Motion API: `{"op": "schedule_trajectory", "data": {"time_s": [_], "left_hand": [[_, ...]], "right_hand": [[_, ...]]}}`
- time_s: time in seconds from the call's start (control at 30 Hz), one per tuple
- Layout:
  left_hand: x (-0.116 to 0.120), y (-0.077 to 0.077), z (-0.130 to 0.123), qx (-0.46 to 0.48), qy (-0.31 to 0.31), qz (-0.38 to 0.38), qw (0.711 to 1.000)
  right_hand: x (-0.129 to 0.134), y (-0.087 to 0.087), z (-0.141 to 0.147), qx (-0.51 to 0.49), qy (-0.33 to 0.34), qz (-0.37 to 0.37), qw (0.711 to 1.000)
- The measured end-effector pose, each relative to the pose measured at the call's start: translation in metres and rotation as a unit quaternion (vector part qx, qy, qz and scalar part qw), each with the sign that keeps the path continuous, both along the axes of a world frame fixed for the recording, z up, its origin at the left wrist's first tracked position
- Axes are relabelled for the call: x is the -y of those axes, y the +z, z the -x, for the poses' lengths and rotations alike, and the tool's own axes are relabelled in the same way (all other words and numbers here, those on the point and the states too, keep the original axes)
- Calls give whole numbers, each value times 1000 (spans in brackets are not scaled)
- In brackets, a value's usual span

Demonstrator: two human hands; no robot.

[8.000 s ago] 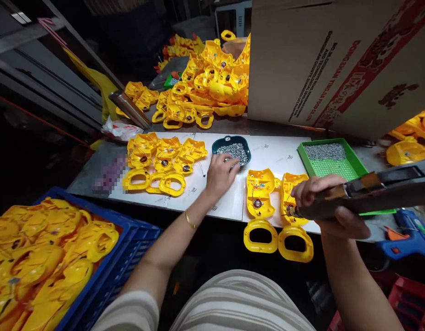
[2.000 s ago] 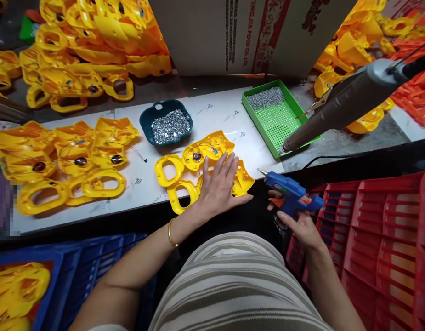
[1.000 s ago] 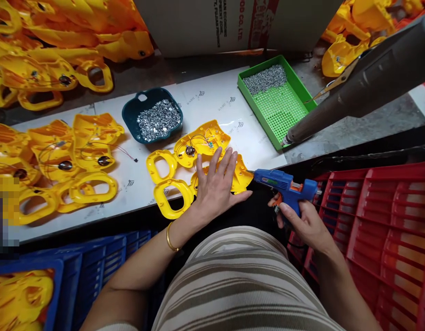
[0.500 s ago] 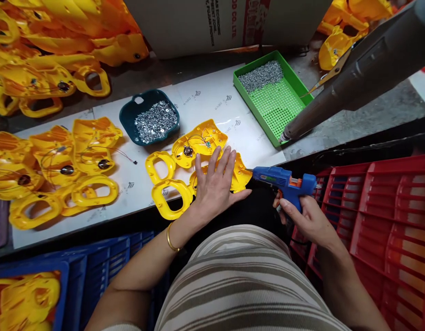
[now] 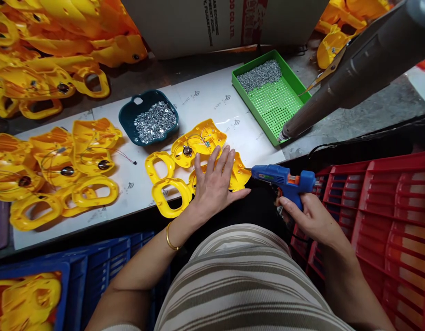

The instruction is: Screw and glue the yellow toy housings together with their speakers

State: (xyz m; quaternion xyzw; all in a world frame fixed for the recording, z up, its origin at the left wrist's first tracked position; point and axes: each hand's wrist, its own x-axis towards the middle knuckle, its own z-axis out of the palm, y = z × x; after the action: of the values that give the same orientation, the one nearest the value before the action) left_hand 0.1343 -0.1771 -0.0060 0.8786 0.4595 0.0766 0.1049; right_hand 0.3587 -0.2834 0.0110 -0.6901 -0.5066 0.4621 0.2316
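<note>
At the yellow shell [image 5: 240, 174] now, the glue gun [image 5: 278, 176]; earlier, apart.

Bare left hand [image 5: 214, 188] laid palm down, fingers spread and pointing away from the body, thumb stretched out to the right, thin gold bangle round the wrist, left forearm slanting in from lower left, bare right hand [image 5: 310, 216] curled in a closed grip, right forearm reaching in from lower right.

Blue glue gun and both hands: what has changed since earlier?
The right hand let go of the grey power tool and took the blue glue gun, moving it left to the near yellow shell. The left hand went from the teal bowl onto that shell. Bowl and green tray stayed.
</note>
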Motion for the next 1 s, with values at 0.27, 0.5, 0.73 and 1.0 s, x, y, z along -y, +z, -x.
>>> {"op": "schedule_trajectory", "data": {"time_s": [0.27, 0.5, 0.73, 1.0], "left_hand": [[-1, -3, 4, 8, 6, 5, 1000], [1, -4, 5, 10, 5, 6, 1000], [-28, 7, 19, 54, 54, -72, 995], [-87, -4, 28, 23, 80, -33, 996]], "right_hand": [[-2, 10, 1, 2, -2, 13, 1000], [-7, 2, -6, -309, -39, 50, 949], [-44, 3, -3, -179, -40, -70, 981], [-95, 2, 14, -22, 55, -96, 994]]}}
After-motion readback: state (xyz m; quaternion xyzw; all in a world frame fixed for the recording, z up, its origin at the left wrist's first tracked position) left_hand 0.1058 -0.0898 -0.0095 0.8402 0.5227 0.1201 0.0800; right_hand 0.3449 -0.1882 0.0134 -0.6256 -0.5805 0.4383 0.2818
